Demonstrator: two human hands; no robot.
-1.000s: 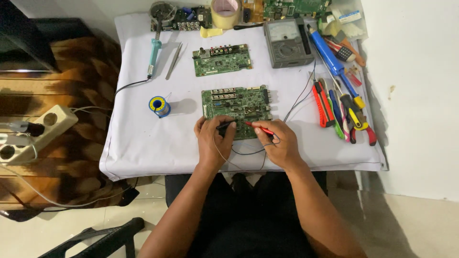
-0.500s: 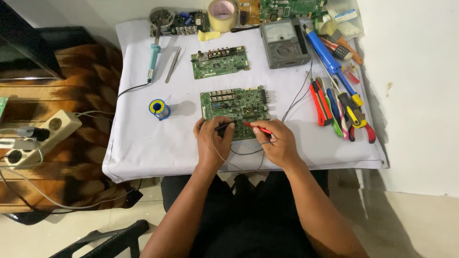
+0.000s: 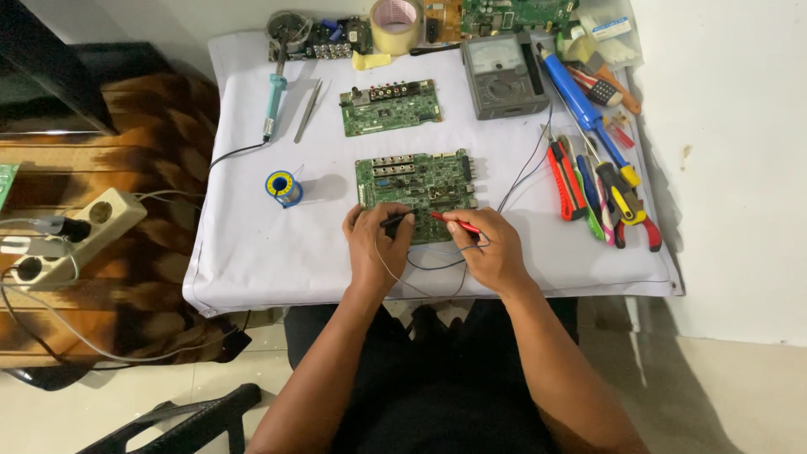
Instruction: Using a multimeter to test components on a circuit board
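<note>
A green circuit board lies in the middle of the white-covered table. My left hand grips a black probe whose tip rests on the board's near edge. My right hand holds a red probe, its tip also pointing onto the board near the black one. Thin wires loop from both probes under my hands, and leads run back to a grey analogue meter at the far side.
A second green board, a soldering iron, tweezers, a solder spool and a tape roll lie on the table. Pliers and screwdrivers line the right side. A power strip sits left.
Both hands stay on the board with the probes. The view has shifted slightly; the probe tips have barely moved.
</note>
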